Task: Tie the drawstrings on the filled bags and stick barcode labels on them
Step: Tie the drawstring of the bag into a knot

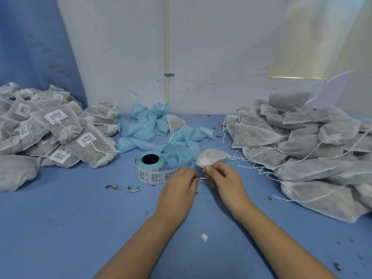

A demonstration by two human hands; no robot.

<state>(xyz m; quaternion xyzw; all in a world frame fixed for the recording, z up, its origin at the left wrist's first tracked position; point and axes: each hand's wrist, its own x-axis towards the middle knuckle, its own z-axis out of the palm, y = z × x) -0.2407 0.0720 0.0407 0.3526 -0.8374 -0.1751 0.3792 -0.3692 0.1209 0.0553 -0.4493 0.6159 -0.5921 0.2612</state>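
Forearms reach out over the blue worktop [60,228], with a white paper scrap [204,237] lying between them. Just ahead my left hand [177,190] and right hand [225,184] meet. The fingers [192,175] of both are curled into narrow pinches on a short run of white drawstring [202,178] pulled between them. The small filled bag [211,157] sits just beyond my right fingertips, gathered neck toward me. I cannot tell whether it rests on the worktop.

I judge I am mid-tie, and the string is thin. If either pinch slips, the neck may loosen and spill more leaf crumbs [132,190] like those beside my left hand. Pulling too hard could tear the thin mesh.

The label roll [150,168] stands just beside my left knuckles, so a wide tug could knock it. Loose strings trailing from the untied bags [312,154] on the right lie near my bag and could get caught in the knot.

Farther back lie curls of blue backing strip [157,129]. On the left are the labelled bags [50,133], well apart.
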